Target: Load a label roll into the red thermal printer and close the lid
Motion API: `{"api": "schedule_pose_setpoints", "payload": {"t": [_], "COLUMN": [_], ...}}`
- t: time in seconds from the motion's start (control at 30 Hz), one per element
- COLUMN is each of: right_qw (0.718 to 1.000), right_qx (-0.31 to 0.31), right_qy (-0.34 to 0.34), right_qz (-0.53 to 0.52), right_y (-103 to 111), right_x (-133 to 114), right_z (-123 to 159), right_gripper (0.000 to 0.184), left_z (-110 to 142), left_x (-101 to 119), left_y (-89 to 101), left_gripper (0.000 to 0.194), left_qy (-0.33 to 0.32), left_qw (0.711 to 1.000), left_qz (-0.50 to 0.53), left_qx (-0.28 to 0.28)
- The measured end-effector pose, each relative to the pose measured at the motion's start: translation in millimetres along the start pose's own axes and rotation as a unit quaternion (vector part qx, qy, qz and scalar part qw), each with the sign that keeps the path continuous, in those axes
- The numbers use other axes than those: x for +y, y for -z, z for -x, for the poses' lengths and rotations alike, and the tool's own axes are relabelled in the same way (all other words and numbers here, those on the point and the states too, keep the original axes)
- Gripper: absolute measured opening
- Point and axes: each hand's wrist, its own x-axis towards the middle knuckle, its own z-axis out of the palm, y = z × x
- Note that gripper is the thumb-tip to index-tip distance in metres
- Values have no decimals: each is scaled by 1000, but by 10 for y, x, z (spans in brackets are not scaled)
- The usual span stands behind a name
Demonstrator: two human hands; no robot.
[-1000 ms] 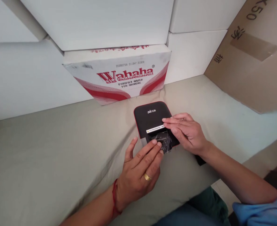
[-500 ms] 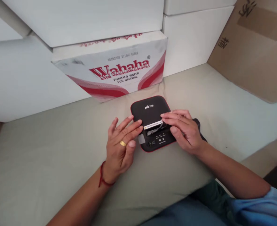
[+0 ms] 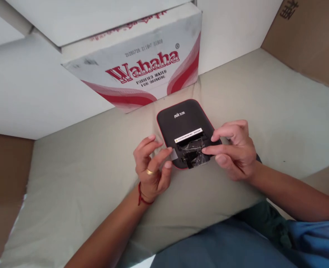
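A black, rounded device (image 3: 181, 123) with a red rim, perhaps a small label printer, lies on the pale cloth. A white warning strip (image 3: 188, 135) runs along its slot. Crumpled clear plastic film (image 3: 195, 156) sticks out of the slot and covers the lower panel. At the device's left edge, beside a grey tab (image 3: 173, 154), my left hand (image 3: 155, 163) is open with its fingers bent and apart. My right hand (image 3: 234, 150) is at the right side, fingers spread, its index fingertip at the film's edge. Neither hand visibly grips anything.
A Wahaha water carton (image 3: 142, 70) stands just behind the device. White boxes (image 3: 226, 33) are stacked around it. Brown cardboard boxes stand at the right (image 3: 312, 44) and left (image 3: 8, 175). Pale cloth (image 3: 83, 193) covers the surface.
The clear film now extends out of the slot over the lower panel. My fingers have drawn back from the strip towards the device's two sides. The view has shifted slightly.
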Motion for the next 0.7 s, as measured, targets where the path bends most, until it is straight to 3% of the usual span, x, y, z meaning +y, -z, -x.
{"api": "schedule_pose_setpoints", "payload": {"t": [0.07, 0.4, 0.7], "right_qw": [1000, 999, 998], "right_qx": [-8, -46, -59], "right_qy": [-1, 22, 17], "right_qz": [-3, 16, 16], "right_y": [13, 61, 82], "right_x": [-7, -44, -35], "right_z": [-18, -68, -63], "right_gripper": [35, 22, 18], "left_z": [-21, -174, -125], "left_x": [24, 53, -23], "left_y": [30, 174, 140], "left_gripper": [31, 39, 41], "left_qy": [-15, -127, -123], "left_qw": [999, 982, 990], "left_qz": [-30, -131, -69], "left_qx": [13, -54, -18]}}
